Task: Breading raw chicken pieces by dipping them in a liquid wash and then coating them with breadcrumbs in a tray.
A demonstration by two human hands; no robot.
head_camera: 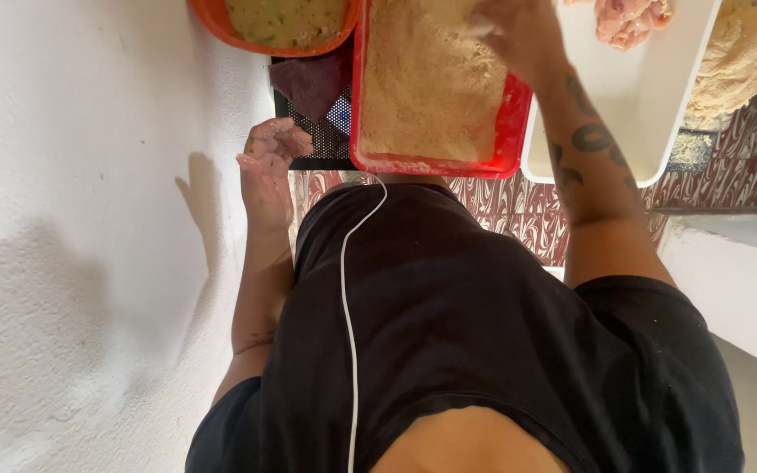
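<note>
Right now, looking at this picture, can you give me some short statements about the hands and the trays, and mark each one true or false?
1. The right hand is over the red tray of crumbs. True.
2. The left hand grips a knife. False: it holds nothing and is smeared with crumbs, beside a dark mesh mat.
3. The orange bowl holds a yellowish mix with green specks. True.
4. The raw meat lies in the red tray. False: it lies in the white tray.
5. A white cable runs down the black shirt. True.
</note>
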